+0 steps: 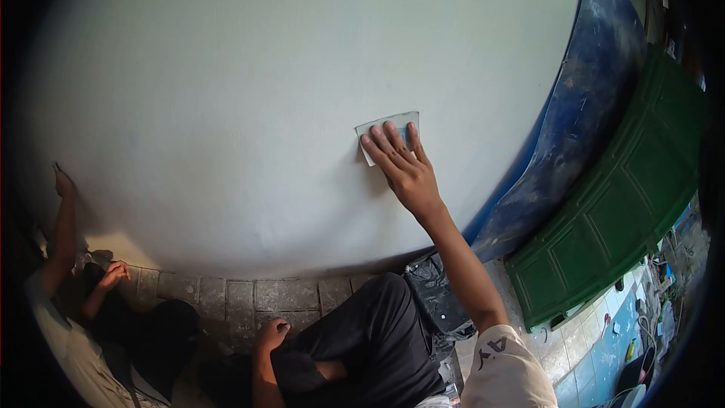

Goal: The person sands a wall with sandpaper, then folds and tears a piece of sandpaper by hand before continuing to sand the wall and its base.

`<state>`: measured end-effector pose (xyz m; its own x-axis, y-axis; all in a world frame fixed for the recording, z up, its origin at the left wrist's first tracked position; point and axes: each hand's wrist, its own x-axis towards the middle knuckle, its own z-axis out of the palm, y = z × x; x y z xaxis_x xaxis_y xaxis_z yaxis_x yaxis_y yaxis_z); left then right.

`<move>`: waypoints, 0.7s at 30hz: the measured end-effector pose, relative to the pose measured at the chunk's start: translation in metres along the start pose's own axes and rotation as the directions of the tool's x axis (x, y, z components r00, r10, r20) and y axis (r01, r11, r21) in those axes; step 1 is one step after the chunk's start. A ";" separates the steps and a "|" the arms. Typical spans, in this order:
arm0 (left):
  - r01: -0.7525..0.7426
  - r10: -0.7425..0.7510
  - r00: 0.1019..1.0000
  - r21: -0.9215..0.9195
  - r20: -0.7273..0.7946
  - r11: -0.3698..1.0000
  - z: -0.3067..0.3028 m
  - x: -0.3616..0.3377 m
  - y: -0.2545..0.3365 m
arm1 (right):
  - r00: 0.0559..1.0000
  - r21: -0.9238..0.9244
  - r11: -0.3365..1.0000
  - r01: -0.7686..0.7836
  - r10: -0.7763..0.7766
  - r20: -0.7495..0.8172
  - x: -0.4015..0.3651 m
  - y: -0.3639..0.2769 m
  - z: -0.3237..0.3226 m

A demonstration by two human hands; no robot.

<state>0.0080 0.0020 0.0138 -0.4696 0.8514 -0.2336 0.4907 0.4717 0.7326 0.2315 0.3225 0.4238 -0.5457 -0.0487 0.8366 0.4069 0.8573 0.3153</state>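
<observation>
My right hand (408, 177) presses a sheet of sandpaper (389, 120) flat against a large white panel (249, 91). Its fingers lie spread over the pale back of the sheet, where some blue print shows; the thumb is hidden. Low in the view, my left hand (272, 335) rests beside my bent knee, away from the panel. The fingers of that hand are curled in, and nothing shows in them.
At the left sits another person, one hand (65, 183) touching the panel and the other (114, 274) low. A blue sheet (563, 117) and a green panelled board (612, 200) lean at the right. Black plastic (438, 295) lies on the paved floor (276, 295).
</observation>
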 end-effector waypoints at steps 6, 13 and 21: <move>0.043 -0.042 0.999 -0.036 0.028 0.998 -0.003 -0.007 0.007 | 0.976 0.030 0.984 -0.177 0.179 -0.124 0.004 -0.003 0.007; 0.008 -0.008 1.000 -0.047 -0.004 0.999 0.007 0.002 -0.015 | 0.976 0.000 0.989 -0.149 0.147 -0.158 0.014 -0.012 0.012; 0.035 -0.035 0.999 -0.037 0.004 0.999 0.001 -0.002 0.000 | 0.979 0.070 0.988 -0.138 0.147 -0.143 0.017 -0.032 0.029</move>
<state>0.0097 0.0006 0.0142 -0.4835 0.8354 -0.2615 0.4465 0.4923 0.7472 0.1885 0.3094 0.4148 -0.3697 0.0048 0.9292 0.4259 0.8896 0.1648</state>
